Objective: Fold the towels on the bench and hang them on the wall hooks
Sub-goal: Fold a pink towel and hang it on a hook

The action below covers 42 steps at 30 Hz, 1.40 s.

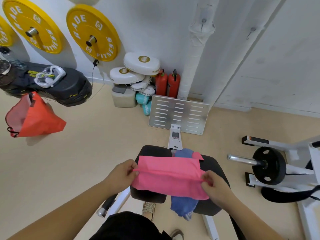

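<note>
A pink towel [168, 172] lies spread across the black padded bench [214, 167], with a raised fold line running left to right. My left hand [123, 172] pinches that fold at the towel's left edge. My right hand [213, 185] pinches it at the right edge. A blue towel [183, 205] lies under the pink one, hanging off the near side of the bench and showing again at the far side. Two wall hooks [203, 23] [252, 32] are fixed high on the white wall ahead.
A metal footplate [179, 114] stands beyond the bench. Red fire extinguishers [168, 83] and white boxing pads [138, 70] sit by the wall. A barbell with a black plate [268, 165] lies to the right. An orange bag [32, 116] hangs at left. Yellow plates [92, 32] are mounted on the wall.
</note>
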### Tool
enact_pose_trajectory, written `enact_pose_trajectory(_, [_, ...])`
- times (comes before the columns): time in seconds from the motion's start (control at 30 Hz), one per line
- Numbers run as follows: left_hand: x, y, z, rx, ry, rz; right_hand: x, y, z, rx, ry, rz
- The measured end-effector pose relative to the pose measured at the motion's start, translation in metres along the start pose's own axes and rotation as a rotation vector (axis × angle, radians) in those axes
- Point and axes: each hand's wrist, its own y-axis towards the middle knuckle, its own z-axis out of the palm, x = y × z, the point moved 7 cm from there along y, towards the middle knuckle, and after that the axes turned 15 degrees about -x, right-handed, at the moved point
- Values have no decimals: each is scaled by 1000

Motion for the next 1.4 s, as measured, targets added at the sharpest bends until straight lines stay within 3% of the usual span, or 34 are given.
enact_pose_trajectory(0.27, [-4,74,14,-85,27,-85,13,83,5,-162,-4,118])
enact_pose_trajectory(0.7, [35,114,61,225,294,-181,-16,118,53,2,-212,271])
enact_pose_trajectory(0.9, [22,112,61,250,348,-203,-2,120,51,12,-224,251])
enact_pose_trajectory(1.03, [16,104,48,141,210,-267,10,119,46,-9,-163,245])
enact_pose_trajectory(1.2, [14,77,14,-39,-151,-345,23,100,31,-93,82,317])
enact_pose_trajectory(1.4, [36,61,-29,-302,-217,-351,53,78,61,-99,156,253])
